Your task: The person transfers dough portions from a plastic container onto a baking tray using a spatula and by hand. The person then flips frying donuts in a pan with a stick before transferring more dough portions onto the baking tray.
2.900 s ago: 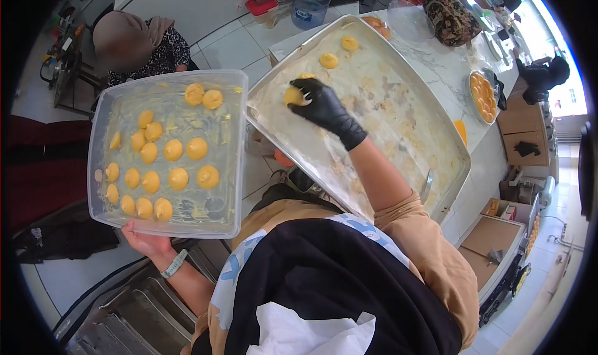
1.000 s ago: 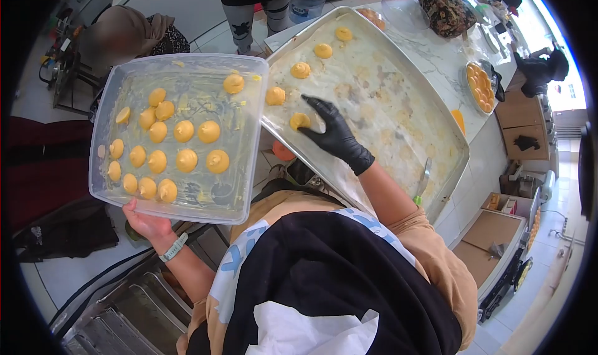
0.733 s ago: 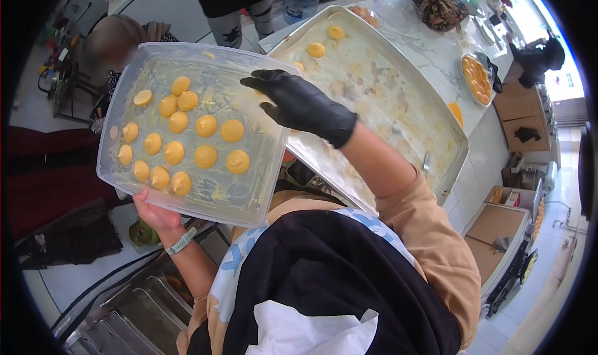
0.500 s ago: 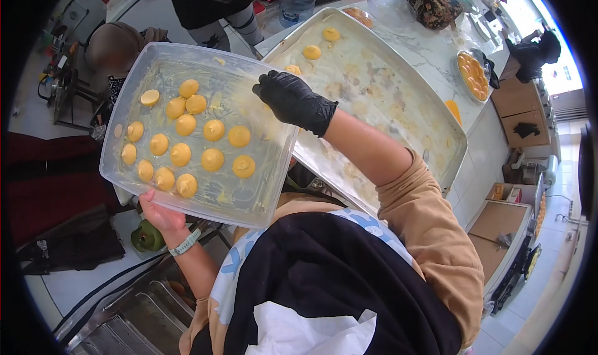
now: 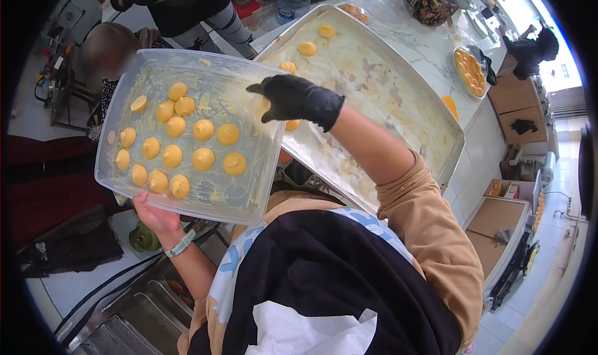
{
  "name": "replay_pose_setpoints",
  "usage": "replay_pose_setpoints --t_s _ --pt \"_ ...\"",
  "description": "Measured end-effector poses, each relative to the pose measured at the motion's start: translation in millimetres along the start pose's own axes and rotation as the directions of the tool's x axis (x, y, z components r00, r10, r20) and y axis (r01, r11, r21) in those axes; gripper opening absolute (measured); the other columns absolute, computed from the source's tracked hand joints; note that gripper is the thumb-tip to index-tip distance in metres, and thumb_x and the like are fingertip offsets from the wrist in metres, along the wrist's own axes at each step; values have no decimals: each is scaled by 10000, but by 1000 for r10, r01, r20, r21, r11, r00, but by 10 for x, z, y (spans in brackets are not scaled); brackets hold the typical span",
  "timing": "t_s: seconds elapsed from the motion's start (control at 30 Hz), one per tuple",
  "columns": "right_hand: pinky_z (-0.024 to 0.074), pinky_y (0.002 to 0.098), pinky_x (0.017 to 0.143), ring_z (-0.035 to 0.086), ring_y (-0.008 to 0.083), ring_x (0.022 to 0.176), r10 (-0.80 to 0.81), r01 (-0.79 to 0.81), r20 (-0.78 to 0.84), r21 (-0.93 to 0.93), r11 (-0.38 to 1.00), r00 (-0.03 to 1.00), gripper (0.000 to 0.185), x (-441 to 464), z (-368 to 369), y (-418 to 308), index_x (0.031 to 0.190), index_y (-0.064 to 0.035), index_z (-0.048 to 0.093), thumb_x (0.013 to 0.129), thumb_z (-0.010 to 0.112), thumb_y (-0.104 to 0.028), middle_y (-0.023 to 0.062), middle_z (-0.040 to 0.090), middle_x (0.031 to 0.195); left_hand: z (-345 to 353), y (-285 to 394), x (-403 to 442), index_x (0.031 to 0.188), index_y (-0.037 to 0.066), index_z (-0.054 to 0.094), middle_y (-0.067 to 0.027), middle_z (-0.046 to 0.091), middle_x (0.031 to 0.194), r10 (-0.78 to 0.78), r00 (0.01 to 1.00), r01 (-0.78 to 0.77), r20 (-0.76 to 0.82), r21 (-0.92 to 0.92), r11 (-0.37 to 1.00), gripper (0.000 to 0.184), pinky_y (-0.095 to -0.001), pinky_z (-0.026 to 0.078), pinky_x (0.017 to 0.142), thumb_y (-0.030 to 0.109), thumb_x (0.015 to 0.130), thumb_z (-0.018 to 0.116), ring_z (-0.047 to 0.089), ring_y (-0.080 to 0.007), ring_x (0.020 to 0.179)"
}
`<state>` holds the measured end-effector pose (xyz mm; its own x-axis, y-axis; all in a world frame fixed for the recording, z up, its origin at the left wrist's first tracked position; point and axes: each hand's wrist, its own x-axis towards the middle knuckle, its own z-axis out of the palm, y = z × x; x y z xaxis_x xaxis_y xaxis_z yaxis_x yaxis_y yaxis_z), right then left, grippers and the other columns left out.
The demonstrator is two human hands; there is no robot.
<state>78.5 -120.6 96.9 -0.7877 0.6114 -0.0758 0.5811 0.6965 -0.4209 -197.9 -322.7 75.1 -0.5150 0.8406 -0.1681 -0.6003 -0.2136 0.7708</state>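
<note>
My left hand [image 5: 159, 217] is bare and grips the near edge of a clear plastic container [image 5: 249, 213], which is tilted above the counter. Inside it sit several small round yellow cookies [image 5: 203, 159] with peaked tops, and greasy yellow smears coat its bottom. Over the container's right side hovers my right hand [image 5: 299, 99] in a black glove, thumb and forefinger apart. A yellowish patch shows between those fingers; I cannot make out what it is. Beyond lies a large metal baking tray [image 5: 398, 106] with a few similar cookies [image 5: 307, 48] along its left side.
The tray rests on a marble-topped counter [image 5: 430, 50]. At its back are a water jug [image 5: 293, 3], a patterned bag [image 5: 430, 3] and a dish of orange-brown buns [image 5: 470, 72]. Two people are at the upper left. Metal racks [image 5: 143, 317] stand at lower left.
My right hand's fingers have gone from closed to spread, staying above the container's right side. The container has shifted slightly left and down in view.
</note>
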Motion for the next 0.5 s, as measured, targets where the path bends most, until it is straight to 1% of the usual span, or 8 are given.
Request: replay_pose_setpoints --t_s 0.13,0.17,0.23,0.27,0.3,0.33,0.4,0.5 --pt "475 372 757 591 309 871 71 -65 31 -169 983 997 464 123 225 -45 1097 -39 556 665 678 -155 169 606 937 -30 15 18 1305 67 311 -115 403 1273 26 1000 -26 6 17 1000 595 -444 330 976 236 756 466 406 -286 1159" --pt "480 358 757 598 300 864 20 -25 -43 -112 993 999 395 120 269 39 1022 -24 582 655 675 -135 160 616 926 -24 8 23 1304 66 311 -116 404 1270 25 1000 -25 9 15 1000 596 -443 331 976 235 755 468 408 -286 1157" --pt "479 336 760 605 273 854 -50 74 -137 181 981 989 367 63 119 126 997 -14 593 660 680 -130 156 623 920 27 15 18 1304 65 311 -116 408 1264 24 1000 -24 5 8 1000 598 -440 332 974 235 753 470 409 -286 1153" --pt "479 325 761 608 260 848 -71 129 -186 322 938 980 354 4 21 155 984 -9 598 662 683 -128 153 626 917 38 9 4 1303 64 312 -116 410 1260 21 1000 -21 0 6 1000 599 -439 332 973 235 752 472 410 -285 1151" --pt "467 296 768 604 203 827 -73 199 -288 436 878 955 317 -88 -105 155 975 1 604 700 683 -134 125 638 895 16 -5 6 1303 63 313 -116 411 1260 20 1000 -20 -12 5 1000 600 -438 333 972 235 751 473 410 -286 1151" --pt "457 282 774 588 153 825 30 163 -297 605 780 954 302 -143 -184 234 1000 3 607 740 674 -133 91 639 929 -12 -8 16 1302 62 314 -116 412 1259 20 1000 -20 -23 4 1000 600 -437 334 971 236 750 475 410 -286 1151" --pt "456 277 789 580 133 858 236 221 -422 784 580 875 281 -331 -244 475 997 15 608 759 668 -122 69 633 969 -14 -31 -3 1296 60 321 -112 410 1257 28 998 -28 -48 12 1000 599 -432 331 971 238 747 481 406 -283 1153" --pt "455 267 810 570 126 896 441 1 -300 828 561 846 286 -418 109 986 1015 21 602 763 666 -100 68 623 997 30 -22 -30 1286 61 333 -104 406 1253 59 994 -54 -90 50 997 595 -426 324 973 244 743 492 397 -277 1157"
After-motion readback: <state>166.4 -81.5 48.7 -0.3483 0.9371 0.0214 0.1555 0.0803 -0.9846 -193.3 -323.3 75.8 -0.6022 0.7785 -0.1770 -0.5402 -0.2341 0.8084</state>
